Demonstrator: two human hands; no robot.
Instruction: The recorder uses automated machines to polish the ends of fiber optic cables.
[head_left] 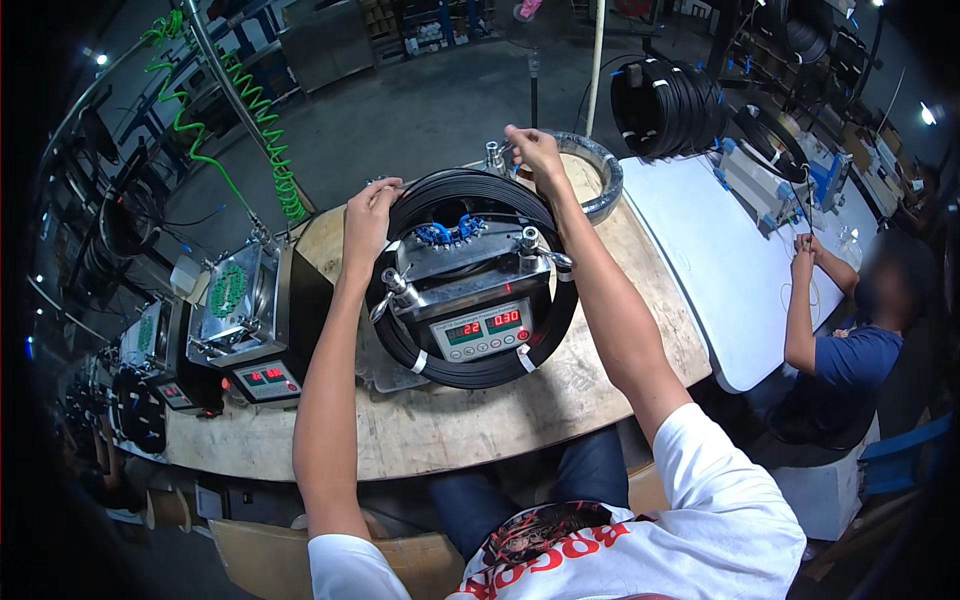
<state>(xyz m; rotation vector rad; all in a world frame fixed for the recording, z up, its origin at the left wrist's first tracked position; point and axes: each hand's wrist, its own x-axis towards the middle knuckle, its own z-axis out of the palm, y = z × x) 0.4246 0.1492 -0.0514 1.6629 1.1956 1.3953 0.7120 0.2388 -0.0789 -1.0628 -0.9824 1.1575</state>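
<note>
A coil of black cable (552, 330) hangs around a metal press machine (470, 284) with a digital red display. My left hand (371, 212) is at the coil's upper left rim, its fingers bent and closed against the edge. My right hand (540, 158) is raised beyond the coil's upper right side, close to a metal knob (493, 156). Its fingers are curled, and what they hold, if anything, is too small to make out. Blue connectors (452, 233) sit in a row on top of the machine, inside the coil.
Similar machines, one with a green piece (228, 292) on top, stand left on the wooden bench (480, 430). A wrapped ring (604, 190) lies behind my right forearm. A co-worker (850, 350) handles thin cable at the white table (690, 260). Green coiled hoses (285, 185) hang at left.
</note>
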